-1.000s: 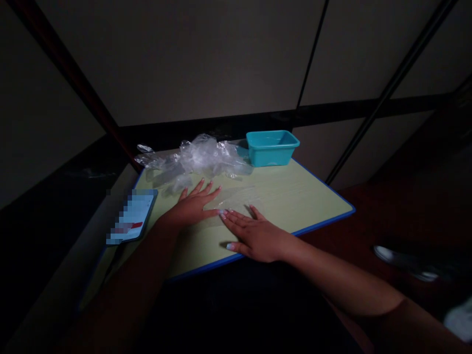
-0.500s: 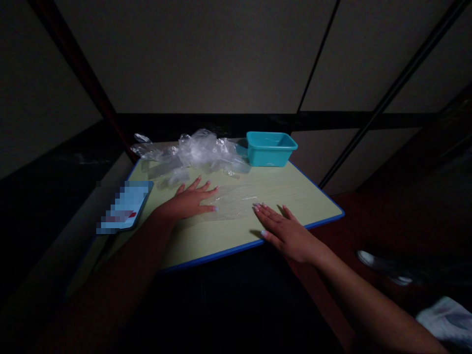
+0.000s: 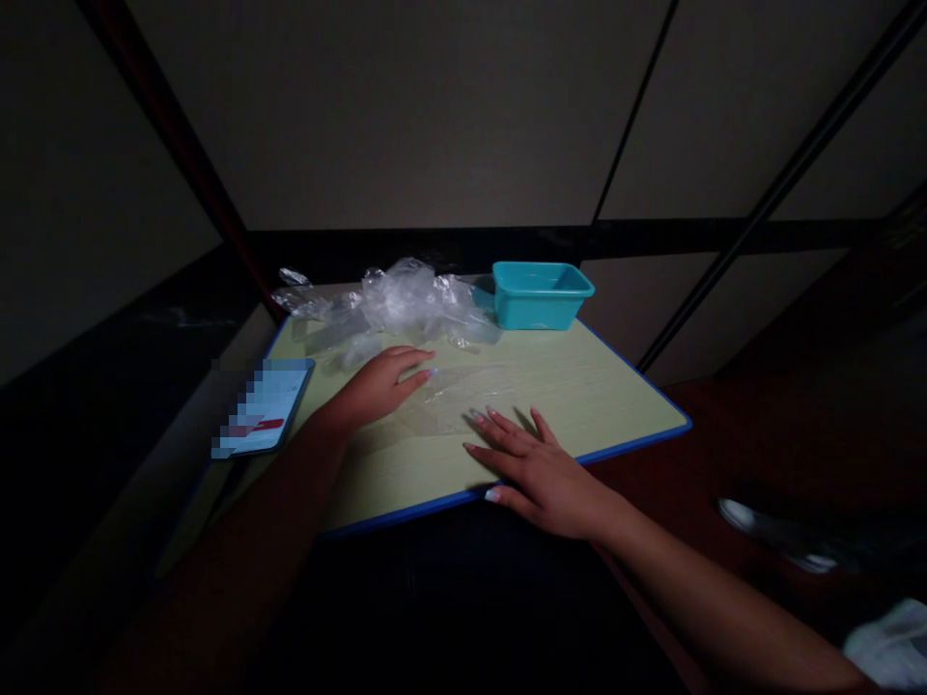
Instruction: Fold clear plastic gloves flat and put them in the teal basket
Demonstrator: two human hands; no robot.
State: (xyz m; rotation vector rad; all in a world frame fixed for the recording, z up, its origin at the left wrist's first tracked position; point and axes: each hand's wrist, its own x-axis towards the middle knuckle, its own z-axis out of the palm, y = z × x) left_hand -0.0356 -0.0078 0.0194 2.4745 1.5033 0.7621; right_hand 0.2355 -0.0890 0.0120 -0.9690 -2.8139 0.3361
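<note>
A clear plastic bag [image 3: 463,396] lies flat on the pale table [image 3: 623,405] with its blue edge. My left hand [image 3: 383,384] is at the bag's left side, thumb apart from the fingers, holding nothing. Spread fingers show on my right hand [image 3: 532,468], which is over the table's front edge with its fingertips at the bag's near right side. Behind them a heap of crumpled clear bags [image 3: 409,299] lies along the back of the table.
A turquoise plastic bin [image 3: 542,297] stands at the back right of the table. On the left lies a phone [image 3: 279,401], its screen lit. A shoe [image 3: 739,514] shows on the floor at the right, below the wall panels [image 3: 435,116].
The fingers of my left hand have drawn closer together. My right hand has moved left and nearer to me, its fingers spread wider. The view has shifted slightly.
</note>
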